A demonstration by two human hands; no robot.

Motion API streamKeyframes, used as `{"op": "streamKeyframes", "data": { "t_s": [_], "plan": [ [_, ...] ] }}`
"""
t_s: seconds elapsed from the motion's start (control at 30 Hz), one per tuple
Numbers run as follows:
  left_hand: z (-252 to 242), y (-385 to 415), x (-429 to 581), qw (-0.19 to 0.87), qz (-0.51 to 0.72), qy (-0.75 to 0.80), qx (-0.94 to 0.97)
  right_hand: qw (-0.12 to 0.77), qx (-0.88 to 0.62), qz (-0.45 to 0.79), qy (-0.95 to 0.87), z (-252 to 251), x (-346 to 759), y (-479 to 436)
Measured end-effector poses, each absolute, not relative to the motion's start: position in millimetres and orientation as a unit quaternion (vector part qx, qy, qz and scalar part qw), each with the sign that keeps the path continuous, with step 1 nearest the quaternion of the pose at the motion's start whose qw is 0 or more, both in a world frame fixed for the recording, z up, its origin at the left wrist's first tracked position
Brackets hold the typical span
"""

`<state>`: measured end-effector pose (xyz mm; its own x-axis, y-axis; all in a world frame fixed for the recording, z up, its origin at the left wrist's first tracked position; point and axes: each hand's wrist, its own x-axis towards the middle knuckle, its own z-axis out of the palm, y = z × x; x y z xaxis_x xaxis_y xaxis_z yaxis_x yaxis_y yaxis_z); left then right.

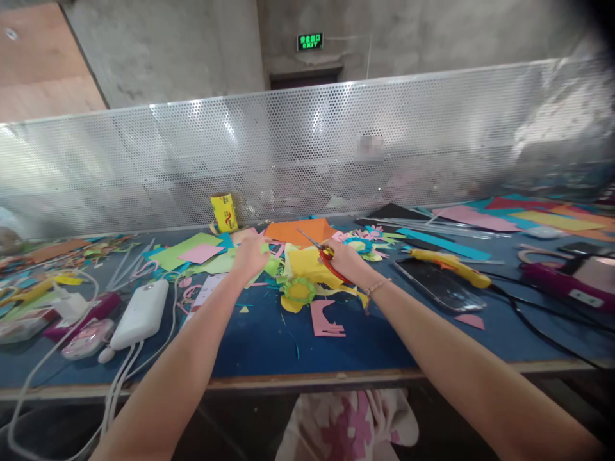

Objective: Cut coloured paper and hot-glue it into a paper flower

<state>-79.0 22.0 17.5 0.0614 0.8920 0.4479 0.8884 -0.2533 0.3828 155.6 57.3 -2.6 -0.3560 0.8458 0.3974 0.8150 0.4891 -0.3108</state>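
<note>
My right hand point(343, 261) grips red-handled scissors point(321, 251), blades pointing up-left over an orange sheet point(298, 232). My left hand point(250, 253) rests on a heap of light green and yellow paper point(225, 261), fingers curled down on the sheets; whether it grips one I cannot tell. Between the hands lies a yellow sheet point(307, 264) and, nearer me, a green and yellow paper flower point(298, 291). A pink cut-out point(325, 320) lies on the blue table top point(269, 346) below it.
White power bank point(141, 314) with cables at left. A phone point(435, 285), a yellow glue gun point(449, 266) and a purple tool point(562, 282) at right. Yellow packet point(224, 212) by the perforated metal screen point(307, 147). Coloured paper sheets far right point(528, 218).
</note>
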Motion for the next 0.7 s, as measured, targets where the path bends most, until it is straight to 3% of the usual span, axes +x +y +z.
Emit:
{"op": "streamKeyframes", "data": {
  "t_s": [0.13, 0.33, 0.4, 0.5, 0.7],
  "plan": [
    [11.9, 6.1, -61.5, 0.036, 0.057, 0.479, 0.875, 0.275, -0.498, 0.026, -0.822, -3.8, 161.3, 61.6],
    [-1.1, 7.7, -59.4, -0.033, 0.033, 0.547, 0.836, 0.271, -0.499, 0.031, -0.823, -6.5, 163.3, 65.2],
    [0.0, 12.3, -62.3, -0.026, 0.086, 0.566, 0.82, 0.276, -0.494, 0.039, -0.823, -7.7, 163.6, 67.1],
    [5.5, 18.5, -64.8, 0.018, 0.261, 0.592, 0.762, 0.302, -0.475, 0.062, -0.824, -9.1, 163.4, 70.7],
    [13.6, 25.1, -64.2, 0.249, 0.603, 0.523, 0.548, 0.383, -0.421, 0.24, -0.786, -10.5, 152.8, 69.3]
  ]
}}
